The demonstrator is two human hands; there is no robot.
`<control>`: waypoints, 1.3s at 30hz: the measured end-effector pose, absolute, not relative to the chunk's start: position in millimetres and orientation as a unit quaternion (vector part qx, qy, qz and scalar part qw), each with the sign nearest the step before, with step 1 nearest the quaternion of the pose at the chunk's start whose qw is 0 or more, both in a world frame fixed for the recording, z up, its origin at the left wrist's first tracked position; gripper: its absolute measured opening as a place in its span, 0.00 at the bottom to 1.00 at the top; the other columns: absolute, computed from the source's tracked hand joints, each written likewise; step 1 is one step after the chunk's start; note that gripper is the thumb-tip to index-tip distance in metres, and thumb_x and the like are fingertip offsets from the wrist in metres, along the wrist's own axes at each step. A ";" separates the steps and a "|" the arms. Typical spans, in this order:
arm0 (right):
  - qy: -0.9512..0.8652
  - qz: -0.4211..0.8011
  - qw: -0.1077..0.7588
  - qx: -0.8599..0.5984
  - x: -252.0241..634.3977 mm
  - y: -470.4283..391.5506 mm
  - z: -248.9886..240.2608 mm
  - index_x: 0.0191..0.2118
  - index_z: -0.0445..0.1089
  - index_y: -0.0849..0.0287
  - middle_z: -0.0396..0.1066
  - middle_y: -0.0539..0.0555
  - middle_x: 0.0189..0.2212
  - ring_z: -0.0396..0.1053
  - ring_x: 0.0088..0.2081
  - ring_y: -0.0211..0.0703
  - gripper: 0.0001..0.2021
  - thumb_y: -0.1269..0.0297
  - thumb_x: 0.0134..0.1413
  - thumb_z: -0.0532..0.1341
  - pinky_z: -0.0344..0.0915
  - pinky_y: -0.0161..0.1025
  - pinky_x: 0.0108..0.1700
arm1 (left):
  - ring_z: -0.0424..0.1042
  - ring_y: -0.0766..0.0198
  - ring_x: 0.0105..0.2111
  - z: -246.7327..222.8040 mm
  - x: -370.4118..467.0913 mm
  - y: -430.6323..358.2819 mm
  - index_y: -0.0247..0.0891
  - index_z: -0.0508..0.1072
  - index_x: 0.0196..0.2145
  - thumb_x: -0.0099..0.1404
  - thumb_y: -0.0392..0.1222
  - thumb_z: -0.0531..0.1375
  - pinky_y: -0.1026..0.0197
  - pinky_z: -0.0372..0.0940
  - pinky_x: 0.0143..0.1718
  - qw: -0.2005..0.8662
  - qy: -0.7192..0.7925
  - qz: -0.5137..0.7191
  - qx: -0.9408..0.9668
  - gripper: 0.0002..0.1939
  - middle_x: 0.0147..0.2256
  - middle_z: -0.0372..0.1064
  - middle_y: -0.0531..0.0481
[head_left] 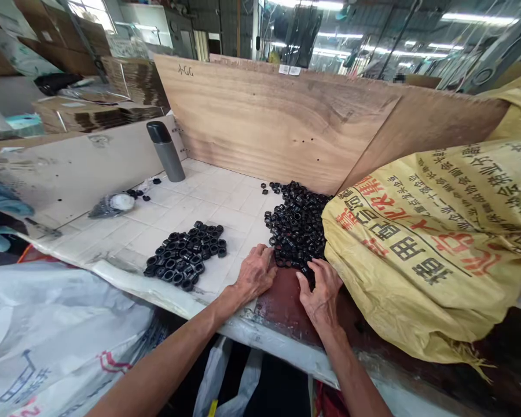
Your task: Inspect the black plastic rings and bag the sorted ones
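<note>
A heap of small black plastic rings (297, 223) lies on the work surface against the yellow sack. At its near edge, on the left side, my left hand (257, 272) rests with the fingers bent forward and the thumb apart from them. On the right, my right hand (322, 292) touches the heap's near edge, thumb and fingers spread apart. I see no ring gripped in either hand, though some fingertips are partly hidden among the rings. Left of my left hand lies a second, smaller group of black rings (184, 255), spread nearly flat.
A full yellow woven sack (434, 249) takes up the right side. Wooden boards (278, 116) wall the back. A grey bottle (167, 153) stands upright at the back left, near a small clear bag (110, 205) of dark pieces. A white sack (56, 336) sits at the front left.
</note>
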State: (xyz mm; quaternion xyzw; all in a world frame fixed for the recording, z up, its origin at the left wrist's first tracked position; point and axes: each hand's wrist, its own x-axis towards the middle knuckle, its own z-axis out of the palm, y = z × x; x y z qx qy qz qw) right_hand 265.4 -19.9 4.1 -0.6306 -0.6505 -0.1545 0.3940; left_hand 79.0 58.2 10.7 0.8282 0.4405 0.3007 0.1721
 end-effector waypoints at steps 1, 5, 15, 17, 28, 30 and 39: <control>-0.654 -0.147 0.404 -0.623 264.3 -22.7 6.8 0.47 0.67 0.59 0.70 0.61 0.46 0.67 0.49 0.56 0.10 0.63 0.61 0.60 0.59 0.55 0.53 | 0.68 0.53 0.51 10.5 83.6 57.7 0.40 0.63 0.57 0.61 0.36 0.60 0.51 0.69 0.52 0.186 0.430 0.302 0.830 0.26 0.51 0.66 0.43; -0.684 -0.090 0.387 -0.611 260.4 -34.1 12.5 0.44 0.67 0.59 0.69 0.59 0.42 0.66 0.45 0.54 0.10 0.71 0.55 0.58 0.63 0.51 0.48 | 0.69 0.53 0.52 10.4 86.5 56.0 0.41 0.64 0.54 0.60 0.34 0.60 0.50 0.68 0.54 0.213 0.417 0.301 0.831 0.24 0.52 0.67 0.44; -0.765 -0.039 0.328 -0.553 246.1 -24.6 9.1 0.51 0.69 0.60 0.70 0.62 0.47 0.68 0.48 0.53 0.13 0.70 0.61 0.57 0.63 0.51 0.49 | 0.70 0.58 0.47 15.4 72.8 44.1 0.42 0.68 0.48 0.67 0.33 0.55 0.56 0.68 0.49 0.246 0.312 0.315 0.862 0.13 0.47 0.69 0.46; -0.740 -0.040 0.372 -0.559 251.1 -29.5 13.0 0.51 0.68 0.59 0.68 0.62 0.49 0.67 0.51 0.53 0.12 0.69 0.62 0.57 0.63 0.52 0.53 | 0.70 0.58 0.47 16.0 71.8 44.9 0.42 0.71 0.44 0.66 0.32 0.55 0.56 0.67 0.50 0.253 0.295 0.307 0.869 0.11 0.44 0.70 0.48; -0.651 0.019 0.353 -0.671 275.9 -76.6 -2.2 0.50 0.67 0.57 0.62 0.60 0.44 0.67 0.44 0.51 0.11 0.64 0.64 0.58 0.70 0.49 0.46 | 0.73 0.57 0.43 10.2 82.1 36.5 0.47 0.68 0.55 0.68 0.40 0.57 0.58 0.71 0.41 0.225 0.286 0.245 0.899 0.18 0.47 0.66 0.47; -0.667 0.021 0.360 -0.652 272.1 -59.3 -4.0 0.46 0.68 0.58 0.63 0.59 0.41 0.67 0.42 0.50 0.08 0.68 0.65 0.55 0.70 0.48 0.45 | 0.74 0.59 0.42 6.7 85.8 40.4 0.45 0.70 0.52 0.70 0.37 0.54 0.58 0.71 0.43 0.231 0.329 0.266 0.876 0.14 0.45 0.67 0.47; -0.654 0.088 0.433 -0.614 270.6 -31.6 6.1 0.43 0.69 0.56 0.69 0.55 0.38 0.70 0.37 0.45 0.05 0.65 0.63 0.60 0.70 0.40 0.39 | 0.73 0.59 0.44 0.6 78.7 43.1 0.43 0.73 0.47 0.67 0.33 0.57 0.56 0.71 0.49 0.261 0.374 0.344 0.821 0.13 0.48 0.67 0.46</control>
